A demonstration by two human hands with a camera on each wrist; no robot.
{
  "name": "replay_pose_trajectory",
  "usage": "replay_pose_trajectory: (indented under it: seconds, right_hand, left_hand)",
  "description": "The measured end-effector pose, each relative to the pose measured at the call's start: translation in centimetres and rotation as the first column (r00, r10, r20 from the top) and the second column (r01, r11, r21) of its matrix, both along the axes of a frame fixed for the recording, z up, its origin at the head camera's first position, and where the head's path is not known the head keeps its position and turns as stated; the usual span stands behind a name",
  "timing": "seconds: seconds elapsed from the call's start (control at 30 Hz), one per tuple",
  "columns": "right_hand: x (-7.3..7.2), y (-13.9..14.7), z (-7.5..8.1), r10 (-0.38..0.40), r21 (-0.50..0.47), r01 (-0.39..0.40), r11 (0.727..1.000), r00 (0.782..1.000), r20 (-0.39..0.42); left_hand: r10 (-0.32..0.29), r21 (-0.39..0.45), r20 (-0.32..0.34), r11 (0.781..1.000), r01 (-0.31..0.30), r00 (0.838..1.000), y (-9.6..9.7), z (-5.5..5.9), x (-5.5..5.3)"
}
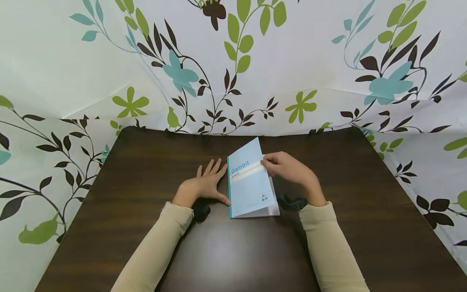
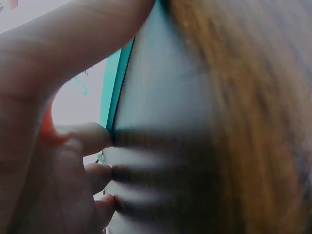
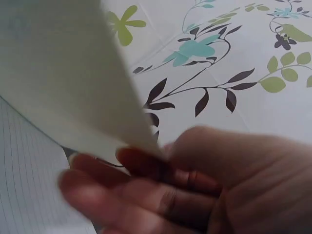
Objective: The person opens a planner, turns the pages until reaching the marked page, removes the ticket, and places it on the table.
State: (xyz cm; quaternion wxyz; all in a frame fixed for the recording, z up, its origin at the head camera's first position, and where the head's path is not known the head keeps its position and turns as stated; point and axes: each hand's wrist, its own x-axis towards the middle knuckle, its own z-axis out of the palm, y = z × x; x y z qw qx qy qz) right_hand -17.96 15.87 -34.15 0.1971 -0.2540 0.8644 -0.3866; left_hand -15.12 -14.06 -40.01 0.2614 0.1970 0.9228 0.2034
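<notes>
A light blue notebook (image 1: 249, 186) marked "Gambit" lies on the dark table, its teal spine to the left. Its front cover is raised along the right side, with a white page (image 1: 274, 207) showing beneath. My right hand (image 1: 290, 168) pinches the cover's right edge between thumb and fingers. In the right wrist view, the cover (image 3: 73, 73) bends up from a lined page (image 3: 29, 170). My left hand (image 1: 206, 184) has its fingers spread on the table, with thumb and index fingertip at the teal spine (image 2: 114, 87).
The dark wooden table (image 1: 146, 170) stretches out on both sides of the notebook. A white cloth (image 1: 310, 73) with leaf and flower prints hangs behind the table and along its sides. Dark wrist devices (image 1: 292, 202) sit under both wrists.
</notes>
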Motion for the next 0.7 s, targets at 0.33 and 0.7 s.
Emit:
replay_pose_trajectory:
  seconds: [0.33, 0.7]
  right_hand:
    - [0.8, -1.5, -0.1, 0.007, -0.118, 0.005, 0.993, 0.995, 0.104]
    - [2.3, -6.3, -2.3, 0.252, -0.032, -0.253, 0.967, 0.967, -0.032]
  left_hand:
    - [-0.001, 0.036, 0.025, 0.999, 0.0, 1.0, -0.3, -0.3, 0.4]
    - [0.109, 0.178, 0.033, 0.977, -0.113, 0.993, -5.0, 2.0, -1.4]
